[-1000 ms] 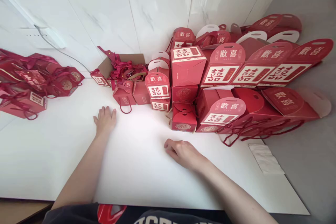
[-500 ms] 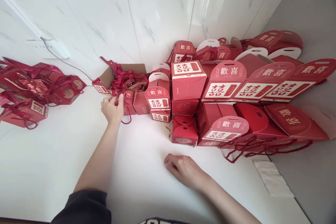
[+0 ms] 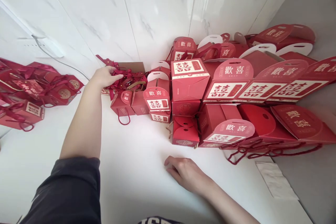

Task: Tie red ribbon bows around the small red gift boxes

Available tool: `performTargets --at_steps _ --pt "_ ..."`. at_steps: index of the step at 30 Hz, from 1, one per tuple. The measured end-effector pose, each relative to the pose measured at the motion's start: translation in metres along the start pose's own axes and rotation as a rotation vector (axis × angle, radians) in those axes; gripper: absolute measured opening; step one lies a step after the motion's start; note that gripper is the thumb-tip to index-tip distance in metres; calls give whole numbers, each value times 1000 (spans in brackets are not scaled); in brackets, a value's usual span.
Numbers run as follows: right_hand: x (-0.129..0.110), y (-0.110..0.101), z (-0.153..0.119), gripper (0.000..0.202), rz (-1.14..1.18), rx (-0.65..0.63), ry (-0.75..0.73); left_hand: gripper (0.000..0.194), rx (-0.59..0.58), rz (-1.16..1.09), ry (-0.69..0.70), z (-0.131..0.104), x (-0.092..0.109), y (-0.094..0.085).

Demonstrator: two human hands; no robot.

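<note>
My left hand (image 3: pixel 107 76) reaches over the open box (image 3: pixel 132 66) by the wall, its thumb and a finger apart above the tangled dark red ribbons (image 3: pixel 128 78). Its other fingertips are partly hidden. My right hand (image 3: pixel 183 171) rests on the white table, fingers loosely curled and nothing seen in them. Just in front of the ribbon box stands a small red box (image 3: pixel 122 104) with a cord handle. Beside it on the right is a red box with a rounded, printed top (image 3: pixel 157 98).
Many red gift boxes (image 3: pixel 187 85) are stacked along the wall to the right, some with cords hanging over the front. Ribboned red boxes (image 3: pixel 60 89) stand at the far left, near a cable (image 3: pixel 49 56). White paper (image 3: pixel 278 180) lies at the table's right edge.
My left hand has moved up and left, from beside the small red box to over the ribbons. The small box now shows more fully. My right hand has stayed in place.
</note>
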State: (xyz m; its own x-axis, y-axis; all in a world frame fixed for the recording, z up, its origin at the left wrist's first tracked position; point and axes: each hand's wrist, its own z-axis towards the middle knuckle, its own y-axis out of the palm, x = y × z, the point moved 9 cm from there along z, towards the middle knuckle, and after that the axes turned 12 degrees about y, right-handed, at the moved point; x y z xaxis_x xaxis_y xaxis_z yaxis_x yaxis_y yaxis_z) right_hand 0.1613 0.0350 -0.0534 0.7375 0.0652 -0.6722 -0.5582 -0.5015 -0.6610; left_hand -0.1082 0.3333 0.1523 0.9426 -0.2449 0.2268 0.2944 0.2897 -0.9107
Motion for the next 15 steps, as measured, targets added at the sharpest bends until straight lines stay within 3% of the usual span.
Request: performTargets --at_steps 4,7,10,12,15 --pt "0 1 -1 23 -4 -5 -9 56 -19 106 -175 -32 -24 15" --pt "0 2 -2 24 -28 0 -15 74 -296 166 -350 -74 -46 59" --pt "-1 2 -3 23 -55 22 -23 67 -376 115 -347 -98 -53 86" --pt "-2 3 -3 23 -66 28 -29 59 -358 95 -338 -106 -56 88" --pt "-2 2 -3 23 -71 33 -37 49 -329 65 -361 -119 -62 76"
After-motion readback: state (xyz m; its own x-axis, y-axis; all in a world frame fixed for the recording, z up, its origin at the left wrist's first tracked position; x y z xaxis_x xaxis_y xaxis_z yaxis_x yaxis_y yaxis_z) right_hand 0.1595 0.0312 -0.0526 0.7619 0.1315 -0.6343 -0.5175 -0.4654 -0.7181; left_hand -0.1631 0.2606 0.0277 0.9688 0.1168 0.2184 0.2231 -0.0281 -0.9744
